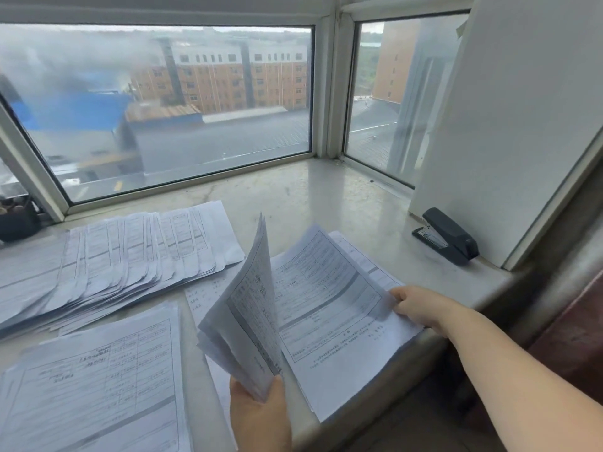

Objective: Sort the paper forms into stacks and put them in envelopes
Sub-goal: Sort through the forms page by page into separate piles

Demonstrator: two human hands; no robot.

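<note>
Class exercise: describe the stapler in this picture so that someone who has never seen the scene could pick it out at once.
Start at the pale stone window ledge under the big windows and follow it to its right end, where a white panel leans. At the foot of that panel lies the black plastic stapler, alone on bare stone. It is the only dark, solid thing there; everything else nearby is flat white printed paper.

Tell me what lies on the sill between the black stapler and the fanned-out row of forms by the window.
In the head view, nothing: between the stapler and the fanned forms there is only bare pale sill.
</note>
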